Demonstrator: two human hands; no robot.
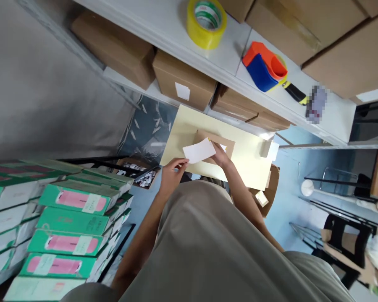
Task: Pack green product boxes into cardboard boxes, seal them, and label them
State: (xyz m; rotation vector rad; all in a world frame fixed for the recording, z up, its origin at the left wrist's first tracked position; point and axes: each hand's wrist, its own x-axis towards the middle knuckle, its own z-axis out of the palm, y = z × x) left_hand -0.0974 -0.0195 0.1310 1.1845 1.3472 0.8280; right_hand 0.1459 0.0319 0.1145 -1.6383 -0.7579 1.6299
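Note:
A small white sheet of paper (198, 152) is held between my two hands above the pale yellow tabletop (181, 126). My left hand (172, 173) pinches its lower left corner between thumb and fingertips. At the other end, my right hand (221, 156) grips the paper's right edge, with a small yellow mark showing near the fingers. Beneath the paper lies a brown cardboard piece or flat box (204, 135), partly covered by the sheet and my right hand. Another white piece with a yellow edge shows just behind my right fingers.
Above the table, a white shelf (173, 31) carries a yellow tape roll (219, 35) and an orange and blue tape dispenser (261, 69). Cardboard boxes (184, 79) fill the level below. Stacked green boxes (74, 222) stand left. A small white box (269, 149) sits at the table's right end.

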